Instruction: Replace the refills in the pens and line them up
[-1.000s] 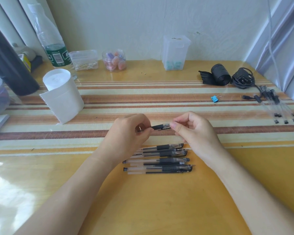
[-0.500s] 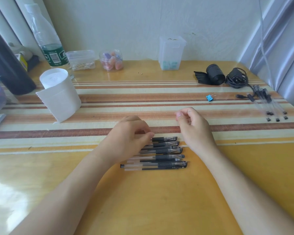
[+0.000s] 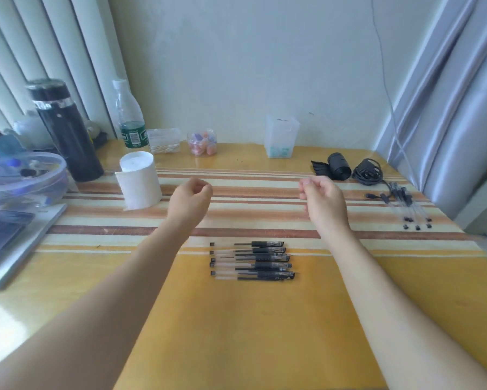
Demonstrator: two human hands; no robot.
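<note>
Five pens now lie side by side in one row on the counter, tips to the right, at the near edge of the striped cloth. A second ago only four lay there and the fifth was held between both hands. Half a second ago the left one was setting it down at the far side of the row. Now the left grip and right grip are lifted above the stripes, well apart from the pens, each with fingers curled in and holding nothing that shows.

From that I judge the last pen is refilled and placed, and the lining-up is done or nearly so; the ends sit slightly staggered. A loose bunch of refills lies far right, probably the old ones.

The bottle has a green label with a pale printed patch, too blurred to read. Print on the pen barrels is too small to tell.
</note>
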